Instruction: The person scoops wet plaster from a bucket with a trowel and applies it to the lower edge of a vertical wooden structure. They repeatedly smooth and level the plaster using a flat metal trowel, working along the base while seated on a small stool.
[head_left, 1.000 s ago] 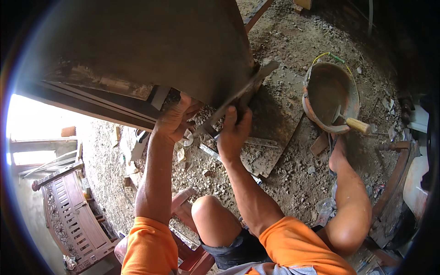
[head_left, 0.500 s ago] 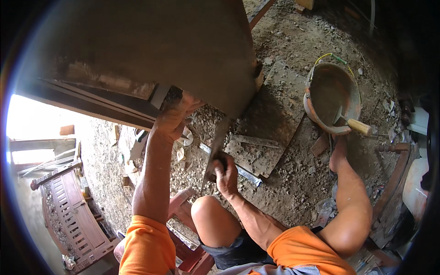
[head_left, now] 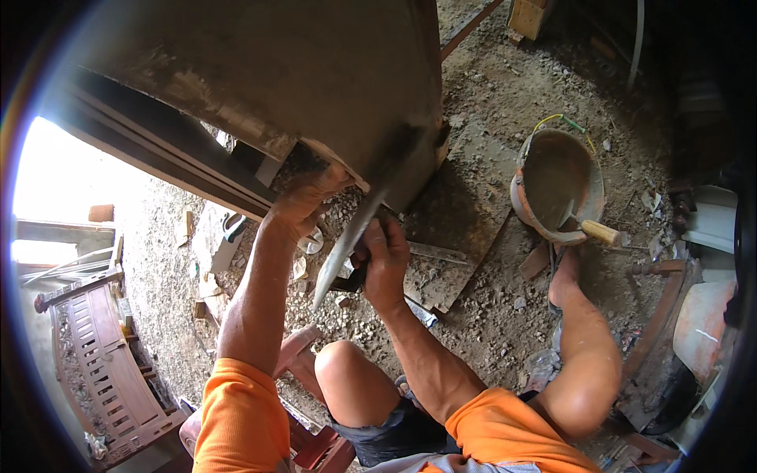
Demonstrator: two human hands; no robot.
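Observation:
A grey plastered column [head_left: 315,71] fills the upper left, its lower edge just ahead of my hands. My left hand [head_left: 303,199] reaches up to that edge, its fingers curled against it and their tips partly hidden. In my right hand [head_left: 385,256] is a plastering trowel [head_left: 347,244], held by its dark handle. Its long metal blade appears nearly edge-on, tilted, with its upper end blurred against the column's face near the right corner.
A worn bucket [head_left: 523,193] with a wooden-handled pointing trowel [head_left: 601,232] stands by my right foot. A mortar-stained board [head_left: 465,213] lies on rubble ground. A handsaw [head_left: 225,236] lies left, beyond it a carved wooden bench [head_left: 110,355]. A red plastic chair [head_left: 303,370] is near my knee.
My right hand has moved up with the trowel, its blade now higher and reaching over the column's face. My left hand stays at the lower edge. The view has shifted slightly.

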